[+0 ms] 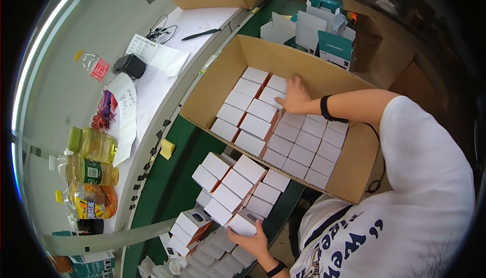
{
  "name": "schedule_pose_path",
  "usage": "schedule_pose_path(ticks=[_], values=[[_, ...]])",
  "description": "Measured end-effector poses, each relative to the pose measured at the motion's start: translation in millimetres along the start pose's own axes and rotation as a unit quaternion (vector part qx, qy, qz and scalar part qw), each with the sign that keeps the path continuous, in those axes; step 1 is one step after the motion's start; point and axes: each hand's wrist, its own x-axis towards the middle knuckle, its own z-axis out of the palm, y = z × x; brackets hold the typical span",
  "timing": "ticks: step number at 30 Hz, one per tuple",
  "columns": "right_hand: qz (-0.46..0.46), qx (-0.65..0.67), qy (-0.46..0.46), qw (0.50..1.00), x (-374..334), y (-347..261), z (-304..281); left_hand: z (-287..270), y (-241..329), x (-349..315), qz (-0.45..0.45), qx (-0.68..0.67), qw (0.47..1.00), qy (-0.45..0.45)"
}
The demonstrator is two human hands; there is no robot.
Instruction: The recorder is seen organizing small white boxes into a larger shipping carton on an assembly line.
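My right hand (296,96) reaches into a large cardboard carton (324,70) packed with small white boxes. Its thumb and fingers are apart and rest against the edge of a white box (271,97) in the carton's upper rows; nothing shows lifted in it. Below the carton, my left hand (251,241) grips the lower end of another white box (244,222), thumb on one side and fingers on the other. That box lies against a stack of similar white boxes (229,195) with orange sides. A dark band circles each wrist.
The carton and stacks stand on a green work surface (174,176). More white boxes (190,225) lie at the lower left. Open teal-and-white packages (334,47) stand behind the carton. On a white ledge are bottles (93,171), a black pen (201,34), papers and cables.
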Motion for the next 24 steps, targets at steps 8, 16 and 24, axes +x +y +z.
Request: schedule_pose_path(ticks=[8, 16, 24], values=[[0.226, 0.703, -0.161, 0.654, 43.2, 21.5, 61.0, 4.6, 15.3, 6.0, -0.095, -0.096, 0.987, -0.091], [0.314, 0.623, -0.290, 0.655, -49.7, -63.1, 79.4, -2.4, 4.7, 5.7, -0.100, -0.111, 0.984, -0.097], [0.216, 0.612, -0.267, 0.713, -69.3, -66.5, 66.0, -0.7, -20.6, 6.1, 0.013, -0.137, 0.983, -0.118]])
